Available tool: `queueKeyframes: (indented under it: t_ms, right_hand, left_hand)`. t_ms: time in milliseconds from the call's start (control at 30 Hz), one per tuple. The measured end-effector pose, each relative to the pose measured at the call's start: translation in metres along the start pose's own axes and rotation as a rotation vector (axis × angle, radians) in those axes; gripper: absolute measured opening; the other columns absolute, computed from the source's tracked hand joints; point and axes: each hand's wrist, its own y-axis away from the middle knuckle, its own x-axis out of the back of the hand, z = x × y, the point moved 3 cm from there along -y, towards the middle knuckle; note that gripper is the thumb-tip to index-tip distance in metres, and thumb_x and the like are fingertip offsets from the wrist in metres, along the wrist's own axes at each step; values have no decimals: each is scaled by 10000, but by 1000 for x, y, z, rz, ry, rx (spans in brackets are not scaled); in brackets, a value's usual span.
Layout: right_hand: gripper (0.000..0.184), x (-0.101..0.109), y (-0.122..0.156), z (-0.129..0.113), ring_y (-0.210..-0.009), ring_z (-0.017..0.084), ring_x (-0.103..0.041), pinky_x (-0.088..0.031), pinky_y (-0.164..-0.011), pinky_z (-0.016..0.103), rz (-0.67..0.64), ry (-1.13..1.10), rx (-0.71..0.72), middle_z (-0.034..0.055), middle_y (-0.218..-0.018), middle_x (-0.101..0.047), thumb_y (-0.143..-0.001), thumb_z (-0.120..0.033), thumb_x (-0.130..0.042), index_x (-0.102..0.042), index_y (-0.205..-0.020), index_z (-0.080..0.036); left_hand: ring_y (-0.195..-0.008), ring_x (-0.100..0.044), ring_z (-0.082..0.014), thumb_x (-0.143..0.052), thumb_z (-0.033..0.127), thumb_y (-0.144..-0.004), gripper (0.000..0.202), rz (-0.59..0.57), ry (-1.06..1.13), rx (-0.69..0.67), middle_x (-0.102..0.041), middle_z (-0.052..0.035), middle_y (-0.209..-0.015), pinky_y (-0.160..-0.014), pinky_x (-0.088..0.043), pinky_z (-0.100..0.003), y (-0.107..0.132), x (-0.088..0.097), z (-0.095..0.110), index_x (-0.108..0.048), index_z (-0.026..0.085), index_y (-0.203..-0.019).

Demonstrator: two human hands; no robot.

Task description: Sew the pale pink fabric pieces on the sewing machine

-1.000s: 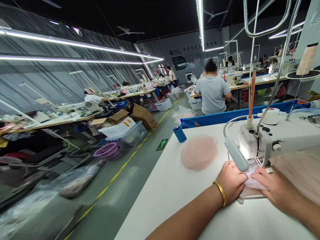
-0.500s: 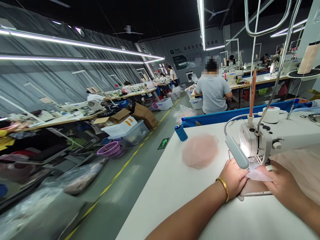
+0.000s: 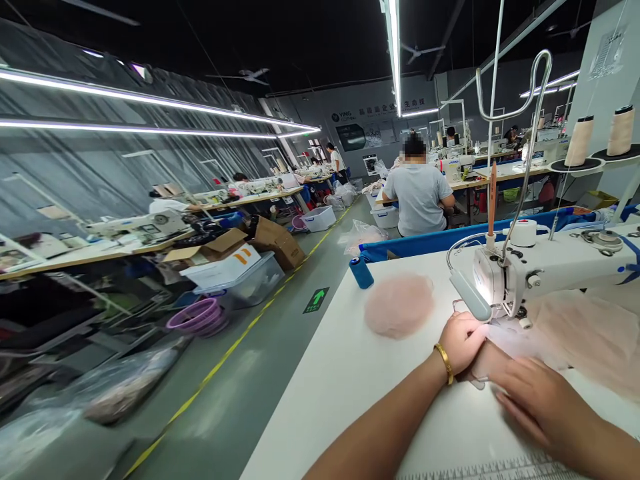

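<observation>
My left hand [image 3: 463, 341], with a gold bangle at the wrist, rests on the white table [image 3: 350, 373] just left of the sewing machine [image 3: 545, 267] needle area; its fingers are curled down on pale pink fabric [image 3: 500, 333] under the machine head. My right hand [image 3: 533, 400] lies flat on the table nearer to me, fingers stretched out, over the edge of the same pale fabric. More pink fabric [image 3: 590, 333] spreads to the right under the machine arm.
A round pile of pink pieces [image 3: 399, 305] and a blue thread spool [image 3: 361, 272] sit left of the machine. Thread cones [image 3: 580, 141] stand on a rack at right. A person in a grey shirt [image 3: 419, 197] sits ahead. Boxes and bins line the aisle at left.
My right hand has drawn back from the needle toward me and flattened on the table. My left hand stays by the presser foot. The view has tilted slightly.
</observation>
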Motion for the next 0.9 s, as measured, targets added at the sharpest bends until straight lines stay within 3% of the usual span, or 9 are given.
queueKeyframes:
  t_ms: [100, 267, 467, 633, 900]
  right_hand:
    - [313, -12, -24, 29, -778, 230, -661, -478, -670, 335, -47, -4, -258, 44, -843, -709, -1074, -337, -416, -705, -984, -257]
    - [178, -12, -40, 58, -585, 210, -637, -397, -539, 284, -16, 71, -438, -34, -630, -654, -999, -347, -543, -702, -960, -277]
    - [182, -17, -45, 52, -611, 220, -663, -356, -563, 292, 19, 168, -475, -7, -695, -731, -964, -294, -524, -692, -897, -273]
    - [202, -22, -46, 51, -642, 217, -676, -349, -569, 298, 48, 210, -449, 16, -760, -768, -979, -359, -534, -690, -891, -264]
    - [197, -25, -44, 52, -710, 227, -719, -378, -600, 296, 25, 217, -464, 10, -809, -786, -999, -294, -491, -677, -946, -257]
  left_hand:
    - [-794, -607, -194, -507, 318, -1004, 466, 20, 15, -5, -637, -14, -690, -887, -503, -339, -1, 1, 0, -540, 204, -553]
    - [-852, -641, -222, -528, 321, -994, 393, 47, 17, -12, -694, -25, -732, -893, -502, -361, -4, -2, -6, -711, 212, -665]
    - [-801, -622, -208, -532, 322, -998, 443, 81, 5, -24, -658, -24, -704, -871, -513, -358, -6, -5, -12, -623, 205, -581]
    - [-788, -603, -204, -526, 325, -995, 452, 80, -9, -39, -645, -25, -686, -849, -515, -348, -6, -5, -10, -587, 207, -562]
    - [-816, -625, -208, -542, 311, -997, 424, 96, -3, -26, -687, -33, -745, -897, -527, -362, -5, -5, -12, -649, 204, -601]
